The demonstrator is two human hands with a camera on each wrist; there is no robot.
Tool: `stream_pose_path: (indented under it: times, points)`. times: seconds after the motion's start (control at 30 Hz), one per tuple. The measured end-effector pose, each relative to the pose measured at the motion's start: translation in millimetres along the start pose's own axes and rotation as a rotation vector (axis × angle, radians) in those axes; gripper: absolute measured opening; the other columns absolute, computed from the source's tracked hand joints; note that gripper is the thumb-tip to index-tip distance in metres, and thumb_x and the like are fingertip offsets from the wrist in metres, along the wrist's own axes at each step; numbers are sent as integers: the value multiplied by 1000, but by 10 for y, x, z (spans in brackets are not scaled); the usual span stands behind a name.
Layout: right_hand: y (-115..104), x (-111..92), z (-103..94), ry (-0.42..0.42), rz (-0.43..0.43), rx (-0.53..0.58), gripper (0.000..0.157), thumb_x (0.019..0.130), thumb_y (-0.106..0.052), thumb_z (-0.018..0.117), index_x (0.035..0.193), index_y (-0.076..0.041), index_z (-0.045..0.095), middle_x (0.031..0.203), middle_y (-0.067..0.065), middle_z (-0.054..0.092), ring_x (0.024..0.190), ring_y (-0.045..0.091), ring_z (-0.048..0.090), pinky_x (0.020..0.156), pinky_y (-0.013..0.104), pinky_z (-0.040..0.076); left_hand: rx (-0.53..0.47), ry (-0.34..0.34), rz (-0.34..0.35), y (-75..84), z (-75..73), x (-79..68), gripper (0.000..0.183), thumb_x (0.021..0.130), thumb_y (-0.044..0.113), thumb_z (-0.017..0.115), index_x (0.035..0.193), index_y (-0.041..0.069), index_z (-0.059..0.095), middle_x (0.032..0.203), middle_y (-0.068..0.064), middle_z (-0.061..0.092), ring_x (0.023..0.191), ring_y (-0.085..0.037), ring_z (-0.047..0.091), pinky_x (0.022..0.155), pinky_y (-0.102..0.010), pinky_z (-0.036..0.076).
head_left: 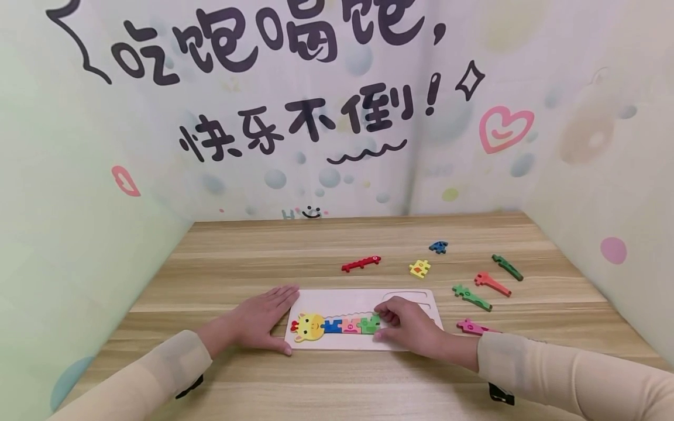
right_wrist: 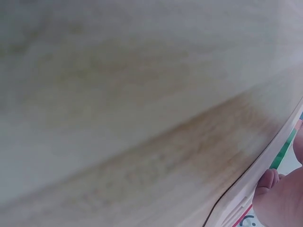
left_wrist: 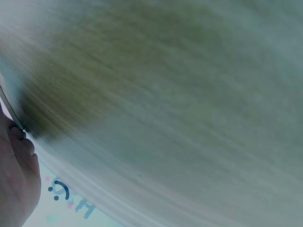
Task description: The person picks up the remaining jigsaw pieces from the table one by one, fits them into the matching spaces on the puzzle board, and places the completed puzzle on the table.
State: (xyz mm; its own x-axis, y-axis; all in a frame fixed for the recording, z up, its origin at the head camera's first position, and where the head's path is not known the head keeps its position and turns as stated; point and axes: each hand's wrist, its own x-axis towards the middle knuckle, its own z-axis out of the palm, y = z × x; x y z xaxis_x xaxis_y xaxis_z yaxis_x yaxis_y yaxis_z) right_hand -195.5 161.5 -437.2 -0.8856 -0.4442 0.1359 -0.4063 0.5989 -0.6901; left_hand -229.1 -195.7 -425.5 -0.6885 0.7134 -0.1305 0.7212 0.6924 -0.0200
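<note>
A white puzzle board [head_left: 337, 344] lies flat on the wooden table. In its recess, a yellow giraffe head [head_left: 309, 327] is followed by a blue piece [head_left: 333, 326], a pink piece [head_left: 351, 326] and a green puzzle piece [head_left: 368, 324]. My right hand [head_left: 411, 327] pinches the right end of that green piece between thumb and fingers; the right wrist view shows green beside the fingertips [right_wrist: 268, 178]. Fingers spread, my left hand [head_left: 263, 318] rests at the board's left end, the thumb along its near corner. Only part of the left hand [left_wrist: 19, 175] shows in its wrist view.
Loose pieces lie behind and right of the board: red [head_left: 361, 263], yellow [head_left: 419, 268], blue [head_left: 438, 247], dark green [head_left: 508, 267], orange [head_left: 492, 283], light green [head_left: 472, 297] and magenta [head_left: 474, 327], close to the right sleeve. A printed curtain [head_left: 316, 175] stands behind the table.
</note>
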Motion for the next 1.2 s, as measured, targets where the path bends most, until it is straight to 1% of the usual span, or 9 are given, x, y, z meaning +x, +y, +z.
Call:
stream_pose_path:
  times: [0.13,0.37,0.57,0.73,0.87,1.0,1.2]
  points:
    - [3,4,-4,16,-4,-7,41,78,-17,83,114,-5,67,95,-5,59,85,13,53,77,25,51,-11,11,11,-6,9,1,116,76,86,40,153,1,23,160,-13,20,146,-26,18,115,-41,22]
    - [-15,15,-40,37,1,8,42,78,-16,83,114,-4,67,97,-3,61,87,14,55,79,26,52,-11,1,4,-2,-1,-2,117,76,87,40,154,2,21,160,-12,18,146,-26,16,116,-40,20]
    - [-55,24,-109,65,4,31,42,79,-15,82,116,-2,66,100,1,62,90,17,56,79,27,52,-9,3,7,1,-3,-6,117,76,87,39,154,1,21,160,-12,19,146,-26,16,116,-40,20]
    - [-62,54,-182,106,2,24,43,79,-15,82,116,0,66,101,5,63,90,18,58,79,30,53,-5,-5,-1,3,-1,-2,118,75,88,39,154,3,20,160,-11,18,146,-24,16,116,-39,19]
    - [-42,92,-236,135,25,16,43,80,-17,81,117,-1,66,102,5,63,91,18,58,79,31,53,-3,-11,-8,1,-10,0,118,75,89,36,154,3,19,161,-11,17,146,-24,15,116,-38,19]
    - [-17,117,-290,146,54,4,44,80,-17,81,119,0,65,103,6,64,92,20,59,80,31,53,-10,-12,-11,-3,-18,0,119,74,89,36,154,3,19,161,-11,17,147,-24,14,116,-39,18]
    - [63,152,-384,178,52,-14,46,81,-16,80,119,2,63,107,11,65,94,24,60,81,35,53,-21,-19,-14,4,-19,-5,118,75,89,37,154,3,19,161,-11,17,147,-24,15,116,-39,18]
